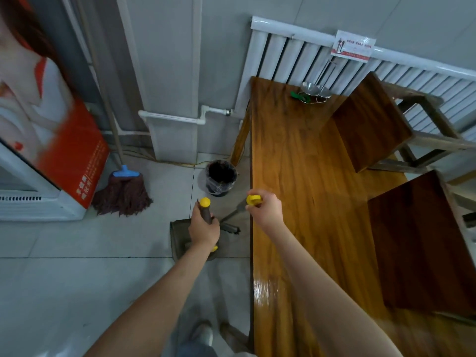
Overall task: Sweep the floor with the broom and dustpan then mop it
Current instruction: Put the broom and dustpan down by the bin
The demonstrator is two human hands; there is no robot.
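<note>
My left hand grips the dark, yellow-capped handle of the dustpan, whose grey pan sits on the floor tiles below the hand. My right hand grips the yellow-capped top of the broom handle; the broom's dark head lies low beside the pan, close to the table edge. A mop with a blue collar, maroon strands and a wooden pole leans in the corner at the left, apart from both hands.
A small bin with a black liner stands just beyond the dustpan. A long wooden table fills the right, with benches and a radiator behind. A white cabinet with a red poster stands left. A yellow cable runs along the wall.
</note>
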